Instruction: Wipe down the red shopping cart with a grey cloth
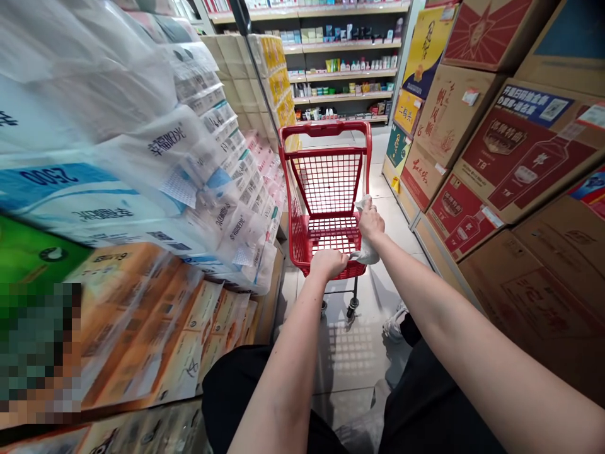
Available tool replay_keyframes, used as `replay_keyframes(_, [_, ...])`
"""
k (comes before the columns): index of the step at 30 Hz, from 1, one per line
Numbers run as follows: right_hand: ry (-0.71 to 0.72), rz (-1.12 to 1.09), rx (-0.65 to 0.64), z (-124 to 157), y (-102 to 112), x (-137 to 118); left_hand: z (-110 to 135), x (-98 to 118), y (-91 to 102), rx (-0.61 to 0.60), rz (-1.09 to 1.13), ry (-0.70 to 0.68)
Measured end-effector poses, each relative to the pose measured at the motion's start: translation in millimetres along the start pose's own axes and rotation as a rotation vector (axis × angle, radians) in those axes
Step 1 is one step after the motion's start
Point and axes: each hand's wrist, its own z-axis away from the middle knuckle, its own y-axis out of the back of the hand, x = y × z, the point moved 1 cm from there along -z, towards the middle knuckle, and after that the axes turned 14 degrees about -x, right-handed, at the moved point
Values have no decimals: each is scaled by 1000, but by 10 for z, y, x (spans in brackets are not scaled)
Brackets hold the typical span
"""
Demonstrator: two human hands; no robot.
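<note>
A red shopping cart (331,183) with a grid basket stands in the aisle in front of me. My right hand (372,221) is closed on a greyish-white cloth (367,253) at the cart's right side rim. The cloth hangs below that hand, and its tapering end reaches my left hand (328,263). Closed like a fist, my left hand lies at the basket's near rim, with the cloth's end at its fingers. The fingertips of my left hand are hidden. Through the grid, the basket shows no goods.
Wrapped tissue packs (161,151) are stacked along the left. Cardboard cartons (515,145) rise on the right, over a low base. Shelves of small bottles and boxes (350,63) stand behind the cart. A dark pole (259,66) leans beyond the cart, and a shoe (396,325) is on the tiled floor.
</note>
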Motion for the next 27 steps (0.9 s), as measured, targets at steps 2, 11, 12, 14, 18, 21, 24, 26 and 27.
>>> replay_keyframes(2, [-1,-1,8,-52,-1,-16,-2,-12,3,9,15,22])
replay_keyframes(11, [21,66,131,231,-192,-37,33,-41,-46,26,70,69])
replay_keyframes(12, [29,66,134,305,-219,-34,49,-42,-52,21,77,75])
replay_keyframes(14, [56,49,138,460,-271,-15,89,-43,-59,13,87,83])
replay_keyframes(18, [169,-64,131,704,-312,143,159,-38,-56,0,106,115])
replay_keyframes(21, [212,-151,49,756,-243,386,178,-28,-51,-5,109,119])
replay_keyframes(24, [119,-241,9,696,-79,645,169,-20,-52,-7,107,106])
replay_keyframes(26, [73,-380,121,613,72,736,149,-19,-57,-10,109,104])
replay_keyframes(27, [81,-508,197,562,150,743,136,-20,-60,-11,109,103])
